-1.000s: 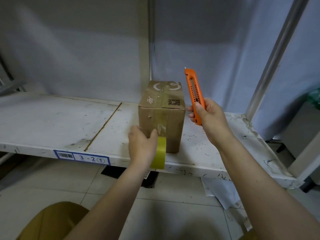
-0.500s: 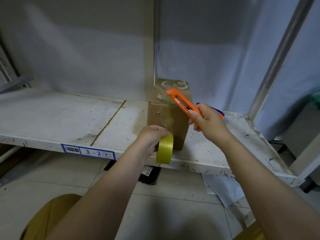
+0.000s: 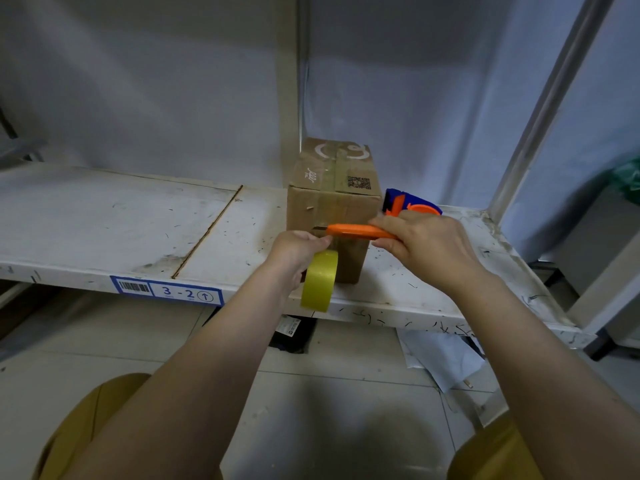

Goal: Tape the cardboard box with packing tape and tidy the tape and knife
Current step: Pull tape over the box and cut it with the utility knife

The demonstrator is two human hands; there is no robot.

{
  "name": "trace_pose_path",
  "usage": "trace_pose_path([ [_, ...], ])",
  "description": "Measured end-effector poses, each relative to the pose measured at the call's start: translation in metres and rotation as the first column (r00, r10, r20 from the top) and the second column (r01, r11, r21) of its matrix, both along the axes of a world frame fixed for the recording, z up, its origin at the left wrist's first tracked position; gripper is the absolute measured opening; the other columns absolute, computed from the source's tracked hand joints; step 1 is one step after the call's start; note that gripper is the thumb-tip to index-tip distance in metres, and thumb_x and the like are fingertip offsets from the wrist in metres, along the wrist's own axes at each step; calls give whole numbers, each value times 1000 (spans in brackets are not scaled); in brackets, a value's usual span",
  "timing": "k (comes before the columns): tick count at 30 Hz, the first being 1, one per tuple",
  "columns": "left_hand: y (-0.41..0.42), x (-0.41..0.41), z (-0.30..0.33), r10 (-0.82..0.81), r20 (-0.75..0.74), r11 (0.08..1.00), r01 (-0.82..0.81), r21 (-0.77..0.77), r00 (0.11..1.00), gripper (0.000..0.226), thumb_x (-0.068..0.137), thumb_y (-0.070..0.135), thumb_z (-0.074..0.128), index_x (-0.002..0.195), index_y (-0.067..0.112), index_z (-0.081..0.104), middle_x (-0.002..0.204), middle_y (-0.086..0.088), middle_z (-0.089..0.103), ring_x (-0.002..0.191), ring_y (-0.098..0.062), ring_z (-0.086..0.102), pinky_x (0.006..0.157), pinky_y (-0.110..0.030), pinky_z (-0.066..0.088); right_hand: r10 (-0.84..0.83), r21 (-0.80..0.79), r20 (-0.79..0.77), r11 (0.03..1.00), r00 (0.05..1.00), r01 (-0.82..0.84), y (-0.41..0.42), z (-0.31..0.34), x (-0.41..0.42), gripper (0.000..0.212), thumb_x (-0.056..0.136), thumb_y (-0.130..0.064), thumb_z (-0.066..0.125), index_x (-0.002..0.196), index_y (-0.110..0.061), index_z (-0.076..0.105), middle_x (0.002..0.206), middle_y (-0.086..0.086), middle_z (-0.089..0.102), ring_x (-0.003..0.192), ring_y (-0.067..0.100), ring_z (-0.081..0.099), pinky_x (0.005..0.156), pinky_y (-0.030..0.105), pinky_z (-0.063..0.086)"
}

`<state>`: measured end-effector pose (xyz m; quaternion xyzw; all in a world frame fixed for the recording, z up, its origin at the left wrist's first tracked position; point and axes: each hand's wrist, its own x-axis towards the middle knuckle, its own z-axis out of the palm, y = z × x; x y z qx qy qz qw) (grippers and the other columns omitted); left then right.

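A brown cardboard box (image 3: 332, 188) stands on the white shelf (image 3: 104, 220), with clear tape running over its top seam and down its front face. My left hand (image 3: 298, 251) grips a yellow-green roll of packing tape (image 3: 320, 280) held on edge in front of the box. My right hand (image 3: 426, 244) holds an orange utility knife (image 3: 353, 231) level across the box's front face. Its blade tip points left and sits just above my left fingers, at the tape stretched between box and roll.
A blue and orange tape dispenser (image 3: 405, 202) lies on the shelf just right of the box, behind my right hand. The shelf front carries a blue label reading 3-2 (image 3: 169, 291). Crumpled paper (image 3: 443, 358) and a dark object (image 3: 294, 334) lie on the tiled floor below.
My right hand has swung the knife from upright down to level and brought its blade to the tape at the box's front. My left hand has kept its hold on the roll.
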<state>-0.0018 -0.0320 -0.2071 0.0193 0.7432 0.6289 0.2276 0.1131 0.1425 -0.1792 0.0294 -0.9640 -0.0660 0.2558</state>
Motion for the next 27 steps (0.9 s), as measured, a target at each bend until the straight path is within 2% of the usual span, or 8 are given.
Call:
trace_pose_path([
  [4,0,-1,-1,6,-17,1000,-7,-13,1000,21,77,34,75,82,16,66,114,-18,69,114,-37,61,100,-54,47,-27,35,-24,999,999,28,-3,1,0,38,92,-54,30,117,-39,55,88,-6,65,77,19,61,54,33,50],
  [9,0,-2,-1,22,-15,1000,-22,-12,1000,21,77,32,75,85,15,65,116,-18,68,114,-37,61,99,-54,47,-42,13,-46,999,998,43,-7,2,3,31,93,-49,41,117,-35,57,87,-4,66,75,20,61,53,28,47],
  [14,0,-4,-1,17,-5,1000,-18,-21,1000,18,79,31,73,81,16,63,118,-21,66,115,-40,59,99,-55,47,-59,21,-48,998,997,60,-7,4,4,32,93,-49,43,117,-35,59,86,-2,66,75,22,61,54,30,48],
  [18,0,-6,-1,26,-10,1000,-26,-12,1000,24,80,29,73,92,11,65,117,-21,66,113,-39,61,98,-53,49,-85,-2,-49,996,995,85,-4,3,9,30,92,-47,48,116,-34,61,83,-2,64,72,21,59,53,30,48],
  [27,4,-3,2,48,-11,999,-48,-22,999,19,81,29,73,86,13,63,116,-19,66,110,-37,62,96,-51,50,-113,-26,-30,993,993,112,6,2,20,29,91,-43,51,115,-31,62,89,-1,67,78,22,62,55,26,40],
])
